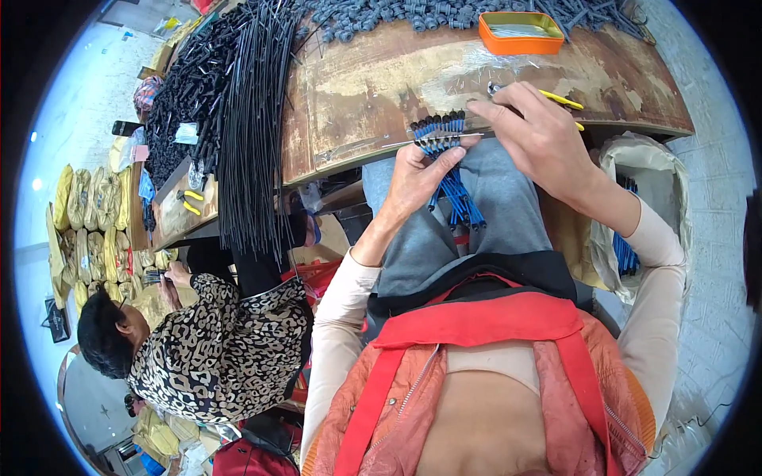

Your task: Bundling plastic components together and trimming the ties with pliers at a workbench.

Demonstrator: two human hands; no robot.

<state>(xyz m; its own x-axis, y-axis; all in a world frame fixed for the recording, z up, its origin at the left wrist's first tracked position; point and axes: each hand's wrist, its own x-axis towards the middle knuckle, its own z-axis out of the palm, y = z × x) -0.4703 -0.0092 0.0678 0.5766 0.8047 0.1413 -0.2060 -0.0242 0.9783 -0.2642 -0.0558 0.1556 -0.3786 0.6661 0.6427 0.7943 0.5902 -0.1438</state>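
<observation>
Scuffed wood shows across the bench (357, 87), where we see grey plastic fittings (432, 16) heaped along the far side and long black rods (258, 119) lying over the left part, their ends hanging past the near edge; that overhang is probably just a matter of length. An open orange tin (516, 47) of thin pale pins (520, 31) sits toward the far side, right of the middle, seemingly so that its contents are within arm's reach.

Just off the near edge, above the grey trousers (508, 206), our left hand (417, 178) holds the bundle of blue-and-black rods (452, 190). Its thumb presses from the near side, a grip that we judge holds the black tips in a row while the lower ends splay toward the lap. A thin metal needle (436, 140) lies across the row below those tips, and the same grip seems to steady it.

Our right hand (544, 139) hovers beside the bundle, thumb and forefinger nearly together; we cannot tell whether anything is pinched between them. Yellow-handled pliers (562, 100) pass behind that hand, likely placed handy for it; whether they touch it is unclear. By the near right corner, a lined bin (679, 182) holds more blue rods (625, 246), close, we think, for easy reach.
</observation>
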